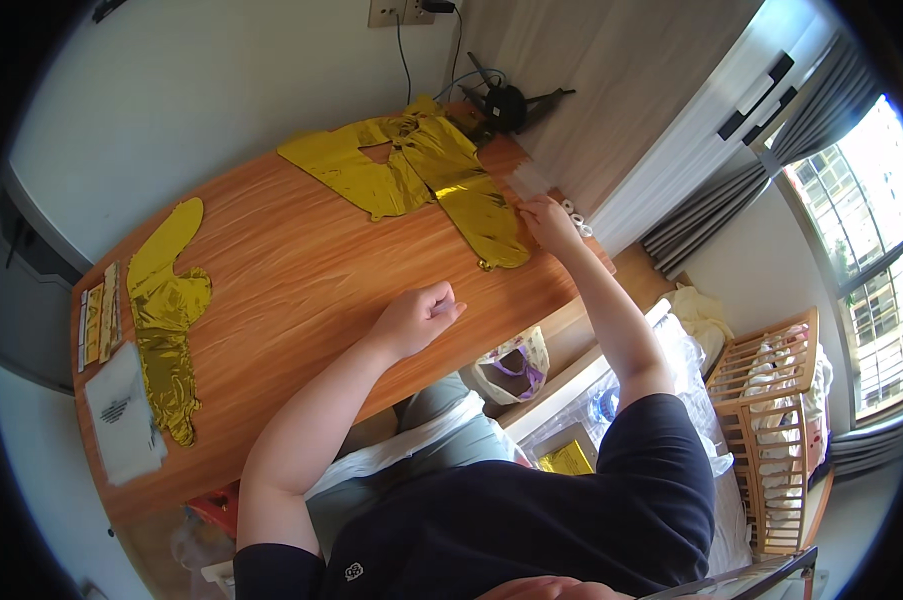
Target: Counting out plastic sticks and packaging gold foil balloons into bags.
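My left hand is closed over the near middle of the wooden table, fingers curled in. Whatever it may hold is hidden or too small to make out. At the right side of the table, my right hand has its fingers pressed together beside a translucent plastic piece; what they grip is unclear. Close to its fingertips lies a flat gold foil balloon. Another flat gold foil balloon lies next to that one, farther back. A curved, deflated foil balloon rests at the left.
Several small white rolls sit at the right table edge. A printed translucent bag and narrow packets lie far left. A black device with antennas stands at the back corner. Below the table are a cloth bag and an open drawer.
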A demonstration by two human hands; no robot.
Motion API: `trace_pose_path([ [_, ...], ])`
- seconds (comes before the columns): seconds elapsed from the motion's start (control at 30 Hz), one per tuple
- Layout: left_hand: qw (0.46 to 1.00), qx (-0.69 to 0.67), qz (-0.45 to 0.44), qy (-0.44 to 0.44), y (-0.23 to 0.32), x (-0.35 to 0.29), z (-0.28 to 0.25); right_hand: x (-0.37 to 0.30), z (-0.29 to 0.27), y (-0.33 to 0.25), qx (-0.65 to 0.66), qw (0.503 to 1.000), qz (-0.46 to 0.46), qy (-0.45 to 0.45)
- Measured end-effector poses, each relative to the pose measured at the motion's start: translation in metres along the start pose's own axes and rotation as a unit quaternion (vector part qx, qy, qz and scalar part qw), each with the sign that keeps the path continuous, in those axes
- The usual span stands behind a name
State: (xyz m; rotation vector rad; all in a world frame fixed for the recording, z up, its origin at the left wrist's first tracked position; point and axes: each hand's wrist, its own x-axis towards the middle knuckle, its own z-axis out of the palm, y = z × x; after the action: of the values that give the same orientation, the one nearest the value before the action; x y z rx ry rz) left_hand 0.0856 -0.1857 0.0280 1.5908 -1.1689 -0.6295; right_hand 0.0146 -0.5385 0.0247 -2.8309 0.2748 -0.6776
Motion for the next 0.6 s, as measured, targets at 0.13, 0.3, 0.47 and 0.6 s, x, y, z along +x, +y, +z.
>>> trace_pose_path([
  [0.13, 1.0, 0.007, 0.011, 0.003, -0.001, -0.001, 0.001, 0.005, 0.002, 0.003, -0.013, 1.0, 0.005, 0.004],
  [0.3, 1.0, 0.003, 0.014, 0.004, 0.001, -0.001, 0.0, 0.013, 0.001, -0.013, -0.011, 0.997, 0.072, 0.012],
  [0.47, 1.0, 0.007, 0.002, -0.001, -0.002, -0.002, 0.0, 0.042, 0.012, -0.04, -0.124, 0.987, 0.096, 0.032],
  [0.6, 1.0, 0.001, 0.0, -0.003, 0.001, 0.0, 0.0, 0.072, 0.023, -0.021, -0.228, 0.957, 0.171, -0.059],
])
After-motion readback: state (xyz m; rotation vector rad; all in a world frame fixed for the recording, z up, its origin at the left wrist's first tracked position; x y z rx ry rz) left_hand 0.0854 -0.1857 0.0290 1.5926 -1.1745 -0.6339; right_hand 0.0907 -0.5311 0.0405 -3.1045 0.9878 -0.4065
